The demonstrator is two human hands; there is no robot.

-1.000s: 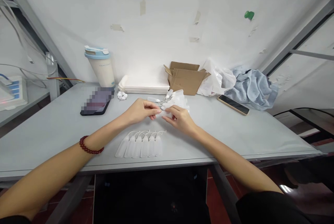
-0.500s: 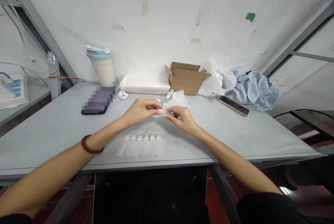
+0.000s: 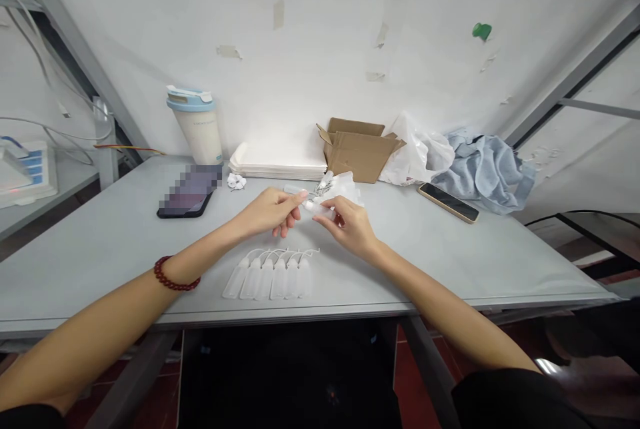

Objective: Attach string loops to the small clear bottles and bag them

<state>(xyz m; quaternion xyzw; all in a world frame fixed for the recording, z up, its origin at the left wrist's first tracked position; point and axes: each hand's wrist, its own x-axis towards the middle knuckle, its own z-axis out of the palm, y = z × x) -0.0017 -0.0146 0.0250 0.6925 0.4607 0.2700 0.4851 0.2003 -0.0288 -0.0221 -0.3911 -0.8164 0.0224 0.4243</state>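
Observation:
My right hand (image 3: 350, 224) is closed on a small translucent plastic bottle (image 3: 323, 209), its neck end pointing left. My left hand (image 3: 274, 210) meets it there, thumb pressed against the index finger beside the neck and the other fingers curled below; whatever lies in that pinch is too small to make out. Just behind the hands is a loose heap of similar translucent bottles (image 3: 346, 182) with thin metallic tips among them. Nearer the table edge, several translucent bottles (image 3: 265, 280) lie side by side in a row, thin white straps curving from their tops.
Along the wall stand a lidded cup (image 3: 197, 129), a stack of white sheets or envelopes (image 3: 280, 161), an open cardboard box (image 3: 357, 152), a white plastic bag (image 3: 417, 149) and blue cloth (image 3: 487, 169). Phones lie left (image 3: 183, 206) and right (image 3: 447, 202); crumpled white bits (image 3: 236, 181) sit near the cup.
My left hand has turned, its thumb now on top and its lower fingers curled beneath. More of the bottle in my right hand shows. The row in front has not moved.

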